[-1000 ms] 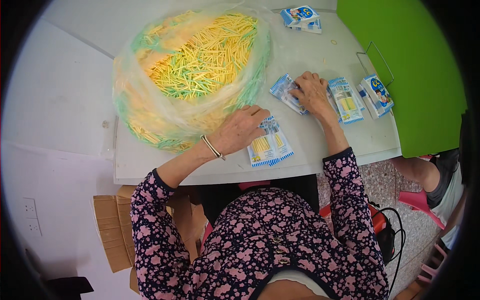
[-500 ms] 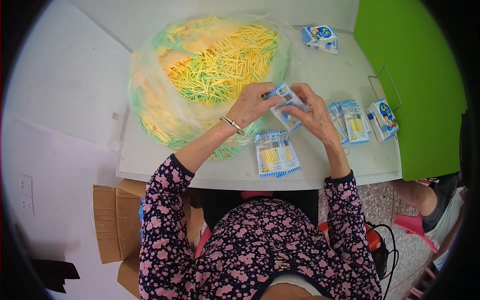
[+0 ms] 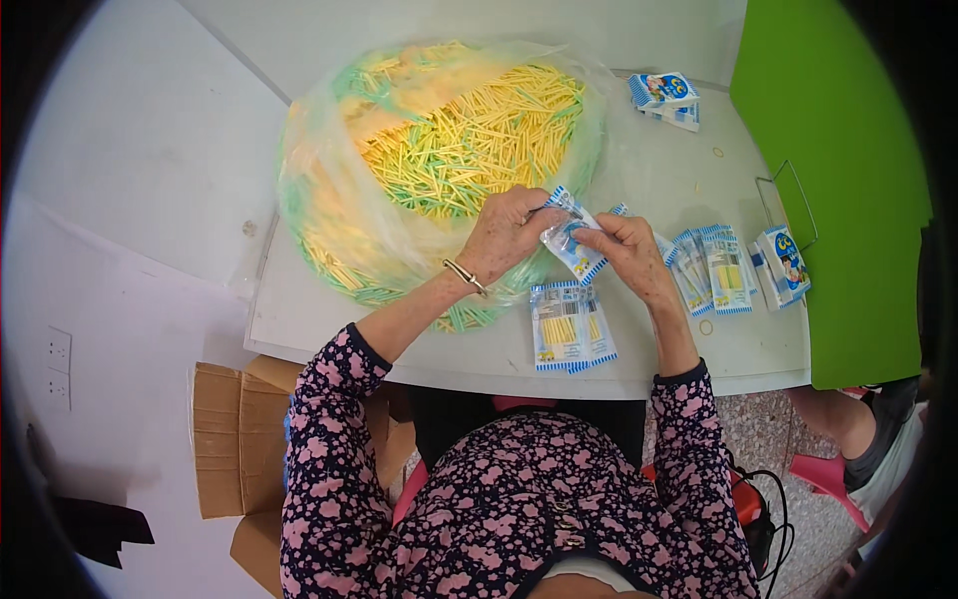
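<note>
Between my two hands is a small blue-and-white plastic packet (image 3: 573, 262), tilted above the table. My left hand (image 3: 507, 236) pinches its upper left edge, and the bracelet shows on that wrist. The thumb and fingers of my right hand (image 3: 635, 262) close on its right side. A striped blue edge of another packet pokes up behind the right fingers; whether I hold that one too is unclear. Just left of my hands lies a large clear bag (image 3: 399, 262) full of short yellow and green sticks (image 3: 469, 140). Below the hands, overlapping packets (image 3: 561, 329) with pale sticks inside rest on the table.
Right of my hands, several filled packets (image 3: 728, 272) overlap, beside a stack of packets (image 3: 784, 262) near a wire holder (image 3: 798, 205). More packets (image 3: 667, 98) lie far right. A green panel (image 3: 838, 200) borders the table. A cardboard box (image 3: 222, 439) stands below left.
The packet has turned and its front now faces up more. My right thumb has shifted across it. The whole view has moved slightly, so the table sits lower and farther right.
</note>
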The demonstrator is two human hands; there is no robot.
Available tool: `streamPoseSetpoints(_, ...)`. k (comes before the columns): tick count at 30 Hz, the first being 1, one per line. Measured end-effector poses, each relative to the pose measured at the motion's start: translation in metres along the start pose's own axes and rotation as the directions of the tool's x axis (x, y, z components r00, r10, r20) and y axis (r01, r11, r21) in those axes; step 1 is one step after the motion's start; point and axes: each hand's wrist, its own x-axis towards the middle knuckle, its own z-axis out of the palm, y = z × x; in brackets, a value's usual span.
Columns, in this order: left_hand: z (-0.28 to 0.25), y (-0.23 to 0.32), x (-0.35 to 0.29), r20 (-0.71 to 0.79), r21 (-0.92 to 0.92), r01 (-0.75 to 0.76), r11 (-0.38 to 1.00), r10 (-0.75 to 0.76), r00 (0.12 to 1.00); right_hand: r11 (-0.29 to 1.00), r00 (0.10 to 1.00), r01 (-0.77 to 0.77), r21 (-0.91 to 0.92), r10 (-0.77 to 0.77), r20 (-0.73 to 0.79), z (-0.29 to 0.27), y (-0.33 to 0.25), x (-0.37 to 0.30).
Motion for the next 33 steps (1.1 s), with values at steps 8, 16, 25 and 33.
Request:
streamPoseSetpoints(8,-0.044,-0.056,0.071,0.115,0.585,-0.409,0.700,0.428,0.896,0.963,0.957,0.038,0.266,0.041,-0.286,-0.028,0.015,0.002)
streamPoseSetpoints(16,-0.030,-0.053,0.093,0.428,0.710,-0.507,0.488,0.273,0.862,0.927,0.917,0.074,0.368,0.082,-0.391,-0.040,0.027,0.002)
streamPoseSetpoints(25,0.019,-0.066,0.055,-0.048,0.760,-0.020,0.650,0.086,0.995,0.899,0.933,0.067,0.432,0.097,-0.346,-0.036,0.029,0.007)
streamPoseSetpoints(33,0.046,-0.059,0.064,-0.263,0.689,0.206,0.695,-0.025,0.965,0.888,0.934,0.078,0.454,0.094,-0.344,-0.036,0.034,0.007)
